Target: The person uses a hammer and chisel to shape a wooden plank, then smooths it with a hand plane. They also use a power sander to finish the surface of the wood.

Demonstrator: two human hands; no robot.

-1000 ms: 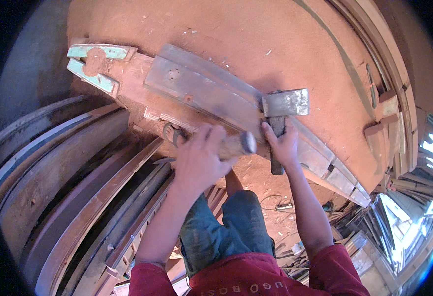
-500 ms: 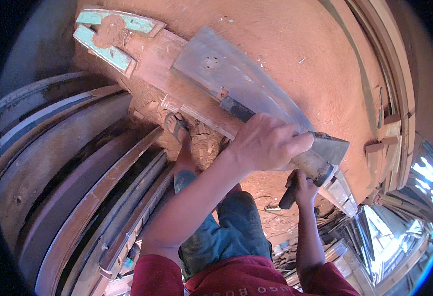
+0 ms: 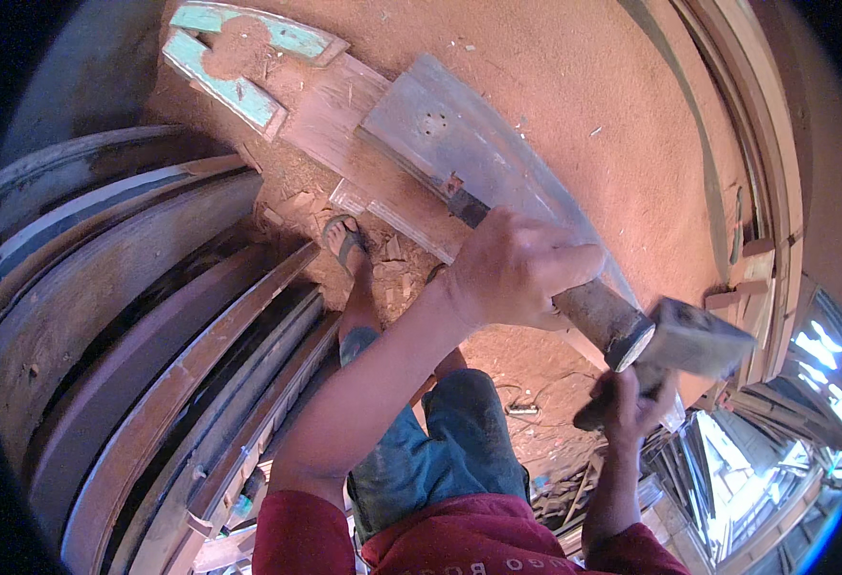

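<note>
Stacked at the left: long curved wooden planks (image 3: 124,383), lower ends cut off by the rim. Across the sawdust floor (image 3: 574,86): a grey weathered board (image 3: 469,144) on a plank with a teal-painted forked end (image 3: 239,57). Left hand (image 3: 517,268) wrapped tight round a wooden handle (image 3: 598,316), far end hidden. Right hand (image 3: 636,407) clenched on a hammer (image 3: 694,340), grip mostly hidden. 1 sandalled foot (image 3: 344,240) among chips.

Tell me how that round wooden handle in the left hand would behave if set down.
The round wooden handle would probably roll, being cylindrical. It looks thick and solid, so likely stiff and fairly heavy. Its rough surface suggests the left hand grips it without slipping.
</note>
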